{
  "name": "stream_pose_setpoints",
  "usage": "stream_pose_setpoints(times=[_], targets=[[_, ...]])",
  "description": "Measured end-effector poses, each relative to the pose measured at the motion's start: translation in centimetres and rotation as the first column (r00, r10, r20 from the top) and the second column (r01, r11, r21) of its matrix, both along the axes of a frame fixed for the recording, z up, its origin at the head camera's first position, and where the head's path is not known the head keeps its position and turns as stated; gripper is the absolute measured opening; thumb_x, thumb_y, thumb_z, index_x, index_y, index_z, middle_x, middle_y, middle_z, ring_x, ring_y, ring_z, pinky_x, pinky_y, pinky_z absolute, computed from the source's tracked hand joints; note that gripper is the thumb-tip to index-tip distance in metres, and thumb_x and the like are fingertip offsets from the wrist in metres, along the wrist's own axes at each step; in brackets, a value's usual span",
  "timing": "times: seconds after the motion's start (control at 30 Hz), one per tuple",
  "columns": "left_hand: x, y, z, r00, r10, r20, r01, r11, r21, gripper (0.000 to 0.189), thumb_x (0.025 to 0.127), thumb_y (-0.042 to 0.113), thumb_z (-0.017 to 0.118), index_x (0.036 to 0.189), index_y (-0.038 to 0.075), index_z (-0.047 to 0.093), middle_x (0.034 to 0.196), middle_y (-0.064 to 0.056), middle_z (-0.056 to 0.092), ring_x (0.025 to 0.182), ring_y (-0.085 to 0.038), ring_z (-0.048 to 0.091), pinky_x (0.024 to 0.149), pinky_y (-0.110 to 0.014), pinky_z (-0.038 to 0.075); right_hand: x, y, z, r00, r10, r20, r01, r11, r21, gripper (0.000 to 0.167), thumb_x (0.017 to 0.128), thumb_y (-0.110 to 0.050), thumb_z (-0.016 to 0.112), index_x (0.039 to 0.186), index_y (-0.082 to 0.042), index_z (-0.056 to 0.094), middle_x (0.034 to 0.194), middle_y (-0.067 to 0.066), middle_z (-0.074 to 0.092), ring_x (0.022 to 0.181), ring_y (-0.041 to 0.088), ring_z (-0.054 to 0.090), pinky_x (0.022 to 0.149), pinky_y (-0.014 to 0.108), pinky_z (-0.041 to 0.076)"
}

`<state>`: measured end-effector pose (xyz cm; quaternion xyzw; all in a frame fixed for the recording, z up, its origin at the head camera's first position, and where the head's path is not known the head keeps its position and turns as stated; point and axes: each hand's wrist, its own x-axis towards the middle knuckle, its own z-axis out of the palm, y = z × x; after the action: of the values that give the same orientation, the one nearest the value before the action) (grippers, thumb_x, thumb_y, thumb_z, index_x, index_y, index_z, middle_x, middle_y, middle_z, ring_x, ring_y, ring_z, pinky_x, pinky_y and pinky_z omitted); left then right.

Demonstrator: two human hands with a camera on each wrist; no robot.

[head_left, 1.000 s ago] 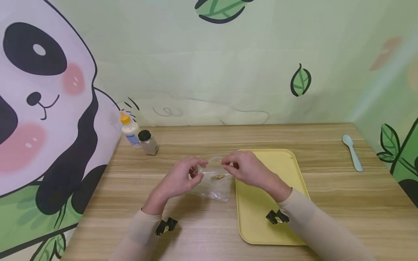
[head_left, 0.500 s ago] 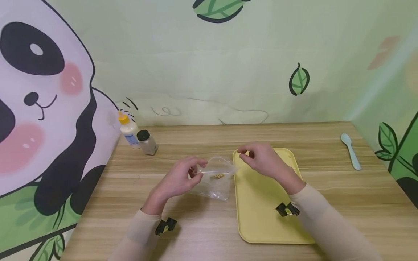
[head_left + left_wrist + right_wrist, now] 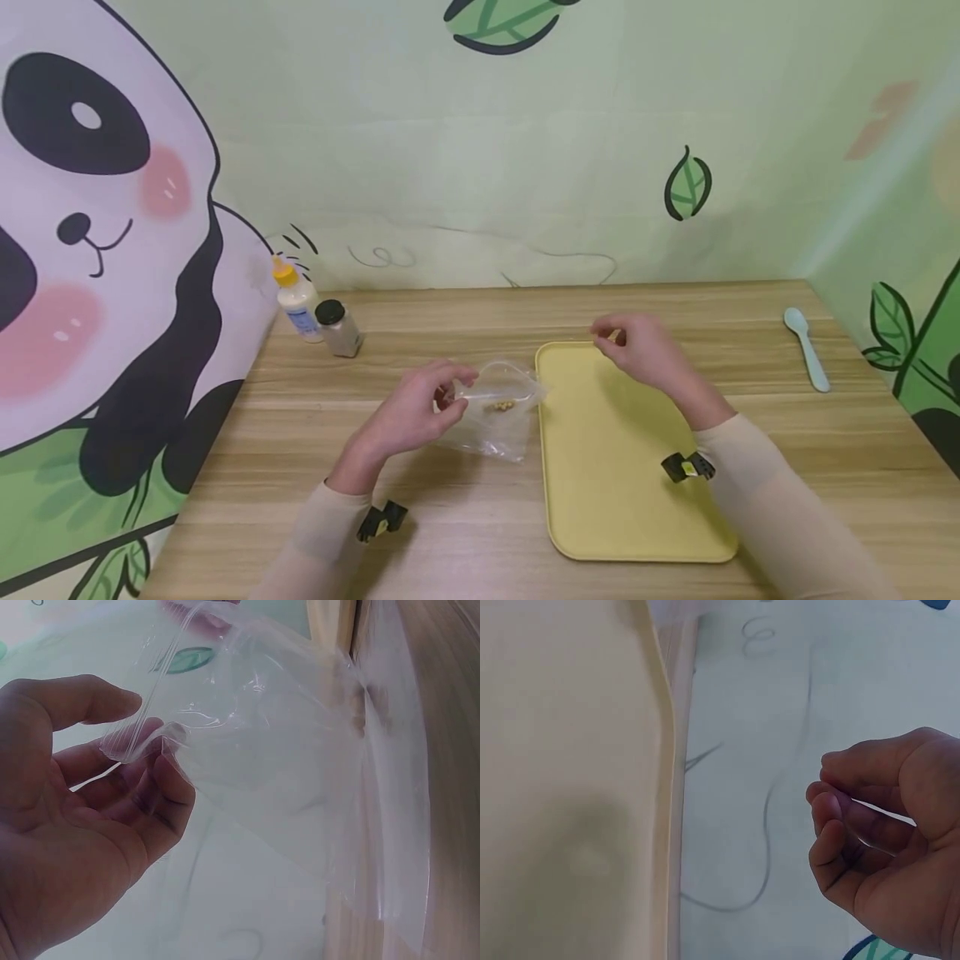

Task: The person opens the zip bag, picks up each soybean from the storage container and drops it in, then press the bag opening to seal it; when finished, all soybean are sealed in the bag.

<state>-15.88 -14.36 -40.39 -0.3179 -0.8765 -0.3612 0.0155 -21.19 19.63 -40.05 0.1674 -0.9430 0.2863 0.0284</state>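
A clear zip bag (image 3: 491, 433) hangs by its upper left corner from my left hand (image 3: 412, 408). In the left wrist view, curled fingers hold the zip strip (image 3: 154, 690), while the thumb (image 3: 112, 701) stands apart from the plastic. A small cluster of golden pieces (image 3: 504, 406) shows through the bag; whether it lies inside or behind, I cannot tell. My right hand (image 3: 633, 350) is in the air over the far end of the yellow tray (image 3: 622, 500), away from the bag. Its fingers (image 3: 832, 847) are loosely bent and nothing shows between them.
At the back left of the wooden table (image 3: 247, 467) stand a white bottle (image 3: 302, 308) with an orange cap and a small jar (image 3: 341, 331) with a black lid. A pale blue spoon (image 3: 808, 350) lies far right. The painted wall (image 3: 487, 167) rises behind.
My right hand has let go of the bag's upper right edge and moved right and away, over the tray. My left hand and the bag have stayed in place.
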Motion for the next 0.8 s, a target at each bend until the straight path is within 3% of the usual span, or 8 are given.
stream_pose_setpoints(times=[0.4, 0.8], targets=[[0.0, -0.1, 0.1, 1.000, 0.000, -0.003, -0.001, 1.000, -0.006, 0.035, 0.084, 0.004, 0.066, 0.119, 0.001, 0.064, 0.102, -0.006, 0.067, 0.073, -0.009, 0.054, 0.066, -0.022, 0.053, -1.3, 3.7, -1.8, 0.998, -0.062, 0.022, 0.062, 0.998, 0.004, 0.022, 0.092, -0.010, 0.061, 0.108, 0.002, 0.069, 0.100, 0.018, 0.070, 0.085, 0.030, 0.065, 0.071, 0.041, 0.056], [0.1, -0.1, 0.1, 1.000, 0.005, 0.011, -0.004, 1.000, -0.006, 0.036, 0.084, 0.003, 0.066, 0.120, 0.000, 0.064, 0.104, -0.008, 0.067, 0.074, -0.010, 0.055, 0.067, -0.025, 0.054, -1.9, 6.4, -3.6, 0.991, -0.117, 0.066, 0.112, 0.990, 0.087, 0.029, 0.089, -0.009, 0.060, 0.113, 0.006, 0.067, 0.104, 0.021, 0.069, 0.095, 0.037, 0.063, 0.079, 0.048, 0.052]])
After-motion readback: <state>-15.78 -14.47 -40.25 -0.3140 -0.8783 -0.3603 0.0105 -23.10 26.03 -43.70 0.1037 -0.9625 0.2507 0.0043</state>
